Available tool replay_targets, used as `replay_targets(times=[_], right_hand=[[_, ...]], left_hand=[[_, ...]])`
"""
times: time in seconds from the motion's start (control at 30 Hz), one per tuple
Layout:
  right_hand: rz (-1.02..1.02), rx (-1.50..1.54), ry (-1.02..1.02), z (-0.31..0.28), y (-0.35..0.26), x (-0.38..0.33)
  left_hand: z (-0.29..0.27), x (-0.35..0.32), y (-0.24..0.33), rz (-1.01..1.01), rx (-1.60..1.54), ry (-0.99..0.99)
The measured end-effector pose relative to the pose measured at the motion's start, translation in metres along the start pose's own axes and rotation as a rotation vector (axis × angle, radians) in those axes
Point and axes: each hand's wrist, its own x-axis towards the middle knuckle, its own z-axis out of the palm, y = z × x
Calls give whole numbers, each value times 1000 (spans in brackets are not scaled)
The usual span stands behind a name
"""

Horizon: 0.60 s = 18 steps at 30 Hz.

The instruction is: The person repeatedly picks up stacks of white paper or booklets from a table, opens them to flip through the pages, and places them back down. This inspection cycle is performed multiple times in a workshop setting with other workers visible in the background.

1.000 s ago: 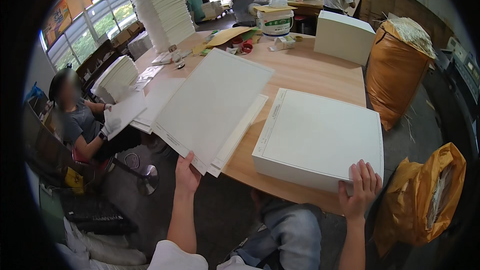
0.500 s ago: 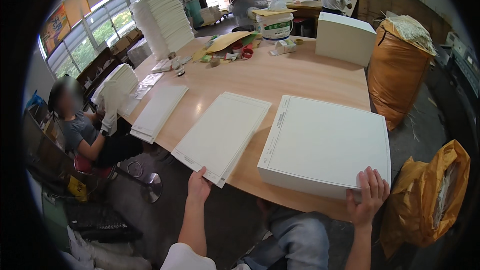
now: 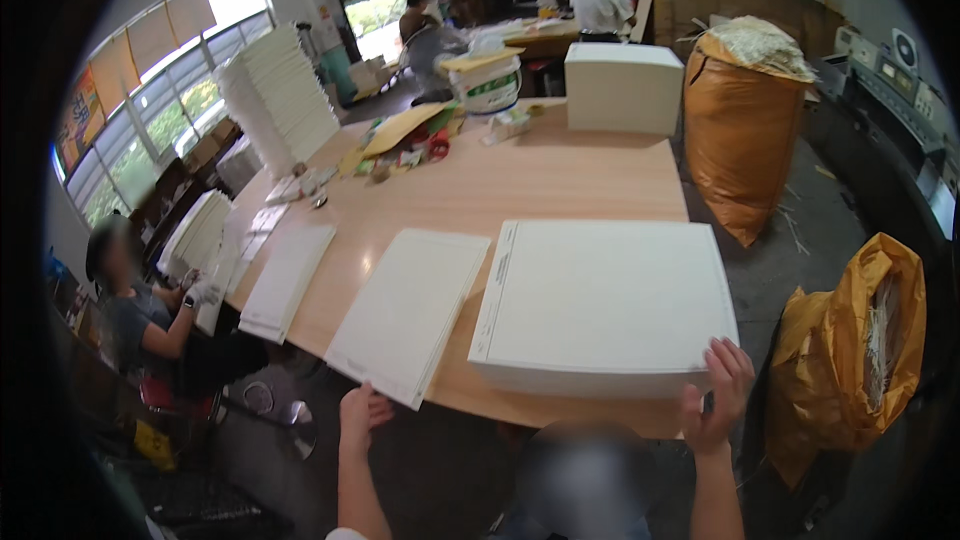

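Observation:
A low stack of large white printed sheets (image 3: 408,305) lies slightly fanned in front of me, its near corner jutting past the table edge. My left hand (image 3: 362,418) is just below that edge, fingers apart and loosely bent; I cannot tell whether the thumb still touches the paper. To the right sits a thick, squared stack of similar sheets (image 3: 605,295). Beside its near right corner my right hand (image 3: 718,390) is spread, thumb apart from the fingers, gripping nothing. Whether its fingertips touch the stack's edge is unclear.
A thinner pile (image 3: 288,285) lies to the left, near a seated co-worker (image 3: 150,310) in gloves handling sheets. Farther back are a tall white stack (image 3: 280,100), a white bucket (image 3: 488,88) and a white block (image 3: 625,90). Orange sacks (image 3: 745,140) stand right of the wooden table (image 3: 530,175).
The view has shifted. My left hand has let go of the low stack's near edge and drawn back slightly. My right hand has eased off the top of the thick stack's corner.

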Motion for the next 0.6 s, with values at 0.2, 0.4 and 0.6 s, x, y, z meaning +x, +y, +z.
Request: replay_targets(times=[0.2, 0.4, 0.6], right_hand=[[801, 563, 211, -13, 41, -21], [864, 585, 248, 2, 46, -28], [664, 212, -227, -49, 48, 4]], left_hand=[[145, -105, 98, 825, 385, -145], [337, -157, 161, 1455, 457, -897], [379, -149, 140, 1235, 451, -1025]])
